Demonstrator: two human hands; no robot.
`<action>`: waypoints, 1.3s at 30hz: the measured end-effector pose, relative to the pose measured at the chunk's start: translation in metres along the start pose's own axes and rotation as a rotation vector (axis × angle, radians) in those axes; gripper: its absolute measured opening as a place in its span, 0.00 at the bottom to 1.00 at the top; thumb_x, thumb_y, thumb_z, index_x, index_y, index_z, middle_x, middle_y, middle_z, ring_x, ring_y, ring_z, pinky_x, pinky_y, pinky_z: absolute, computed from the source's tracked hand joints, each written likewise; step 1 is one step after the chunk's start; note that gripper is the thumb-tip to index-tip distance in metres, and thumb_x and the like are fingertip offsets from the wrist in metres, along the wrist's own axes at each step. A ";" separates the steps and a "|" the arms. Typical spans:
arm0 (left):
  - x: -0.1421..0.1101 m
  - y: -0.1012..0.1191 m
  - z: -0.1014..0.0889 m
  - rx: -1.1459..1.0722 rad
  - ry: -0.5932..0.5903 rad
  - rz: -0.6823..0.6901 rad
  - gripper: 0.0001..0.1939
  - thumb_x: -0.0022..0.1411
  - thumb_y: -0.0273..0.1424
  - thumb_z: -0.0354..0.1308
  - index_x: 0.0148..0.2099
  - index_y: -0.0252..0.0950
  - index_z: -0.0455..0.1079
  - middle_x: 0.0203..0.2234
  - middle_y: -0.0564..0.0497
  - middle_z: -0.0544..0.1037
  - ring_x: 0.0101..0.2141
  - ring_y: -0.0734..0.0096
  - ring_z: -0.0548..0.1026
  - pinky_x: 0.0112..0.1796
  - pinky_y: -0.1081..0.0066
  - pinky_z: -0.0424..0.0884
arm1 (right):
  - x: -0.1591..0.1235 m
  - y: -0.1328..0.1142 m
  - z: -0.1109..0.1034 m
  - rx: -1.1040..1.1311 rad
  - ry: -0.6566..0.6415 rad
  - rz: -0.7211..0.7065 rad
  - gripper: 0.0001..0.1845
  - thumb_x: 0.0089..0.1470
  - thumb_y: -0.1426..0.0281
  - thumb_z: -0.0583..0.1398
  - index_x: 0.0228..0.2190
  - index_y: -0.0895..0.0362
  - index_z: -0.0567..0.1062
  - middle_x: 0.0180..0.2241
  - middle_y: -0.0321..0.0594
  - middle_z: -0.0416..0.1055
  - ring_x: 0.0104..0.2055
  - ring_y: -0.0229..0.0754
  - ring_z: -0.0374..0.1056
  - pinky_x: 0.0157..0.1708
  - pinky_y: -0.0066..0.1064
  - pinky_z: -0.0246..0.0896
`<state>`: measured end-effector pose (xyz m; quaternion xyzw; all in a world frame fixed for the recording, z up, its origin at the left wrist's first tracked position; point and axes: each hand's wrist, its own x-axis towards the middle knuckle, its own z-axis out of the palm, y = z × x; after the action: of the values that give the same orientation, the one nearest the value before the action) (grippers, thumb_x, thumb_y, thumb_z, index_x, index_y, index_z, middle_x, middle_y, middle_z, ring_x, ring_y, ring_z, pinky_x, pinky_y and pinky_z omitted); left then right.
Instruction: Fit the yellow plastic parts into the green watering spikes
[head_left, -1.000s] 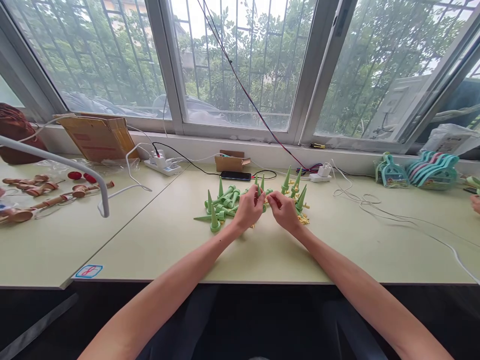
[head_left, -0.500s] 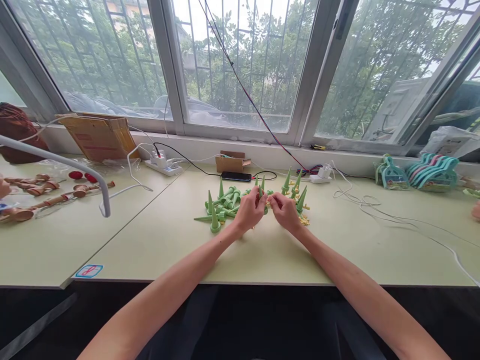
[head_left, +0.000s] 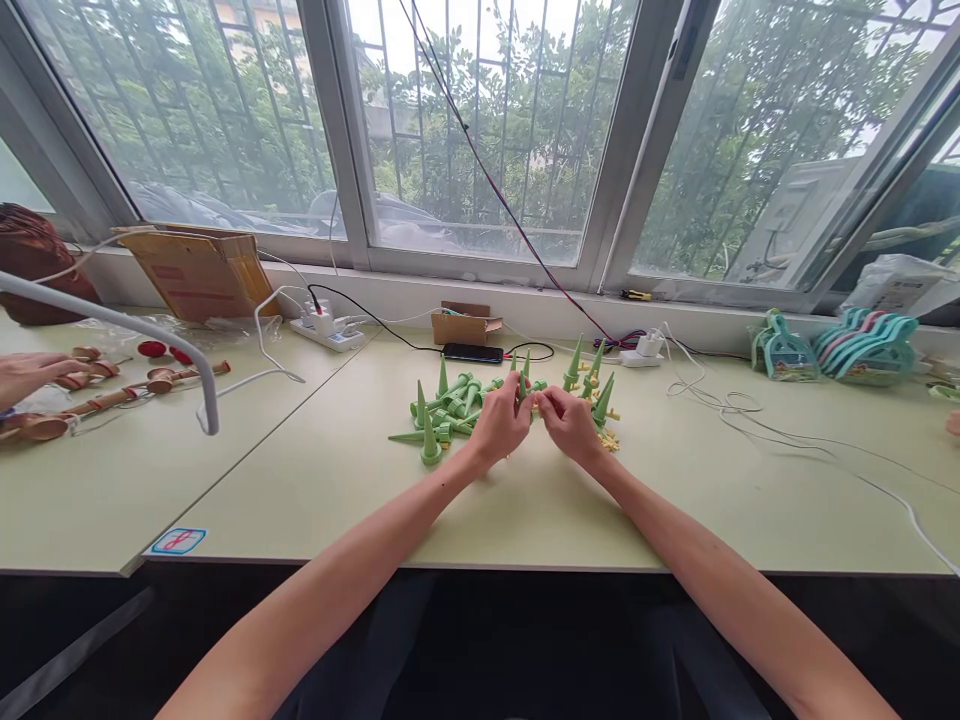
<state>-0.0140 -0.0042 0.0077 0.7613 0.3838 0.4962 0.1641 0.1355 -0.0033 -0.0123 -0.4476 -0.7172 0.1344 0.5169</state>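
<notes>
My left hand (head_left: 501,424) and my right hand (head_left: 570,424) meet over the middle of the pale green table (head_left: 525,500), fingers pinched together. The left hand grips a green cone-shaped spike (head_left: 523,387) with its tip pointing up. The right hand's fingertips press a small part against it, too small to name. A heap of green spikes (head_left: 446,408) lies just left of my hands. Three more spikes (head_left: 592,375) stand upright behind my right hand, with small yellow pieces (head_left: 609,438) beside them.
A black phone (head_left: 471,352), a small cardboard box (head_left: 463,324), power strips (head_left: 328,329) and cables lie near the window. Another person's hand (head_left: 34,372) reaches over wooden toys (head_left: 112,388) on the left table. Teal plastic items (head_left: 862,340) sit far right. A white lamp arm (head_left: 120,330) curves at left.
My hands have drawn slightly closer together around the spike. Another person's hand has come further into view at the far left over the wooden toys.
</notes>
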 end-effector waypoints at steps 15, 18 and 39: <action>0.006 -0.003 0.000 -0.137 0.141 -0.177 0.05 0.65 0.34 0.51 0.39 0.38 0.61 0.24 0.54 0.71 0.24 0.73 0.69 0.28 0.73 0.62 | -0.002 -0.008 -0.002 0.149 -0.159 -0.009 0.16 0.60 0.57 0.56 0.43 0.56 0.68 0.30 0.37 0.69 0.22 0.34 0.62 0.24 0.28 0.57; 0.004 -0.004 0.002 -0.121 0.120 -0.152 0.05 0.64 0.33 0.51 0.39 0.38 0.60 0.23 0.56 0.69 0.21 0.76 0.66 0.27 0.73 0.61 | -0.002 -0.006 -0.002 0.152 -0.166 0.006 0.14 0.61 0.58 0.55 0.40 0.56 0.68 0.27 0.36 0.69 0.21 0.34 0.61 0.23 0.28 0.57; 0.003 -0.002 -0.001 -0.096 0.048 -0.130 0.06 0.65 0.35 0.51 0.39 0.38 0.61 0.22 0.57 0.68 0.20 0.77 0.63 0.26 0.73 0.60 | -0.003 0.002 -0.002 0.154 -0.246 0.066 0.15 0.61 0.55 0.55 0.35 0.55 0.67 0.16 0.28 0.62 0.16 0.34 0.55 0.21 0.27 0.50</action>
<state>-0.0151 -0.0006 0.0086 0.7140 0.4121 0.5203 0.2230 0.1387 -0.0049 -0.0146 -0.4099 -0.7476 0.2599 0.4533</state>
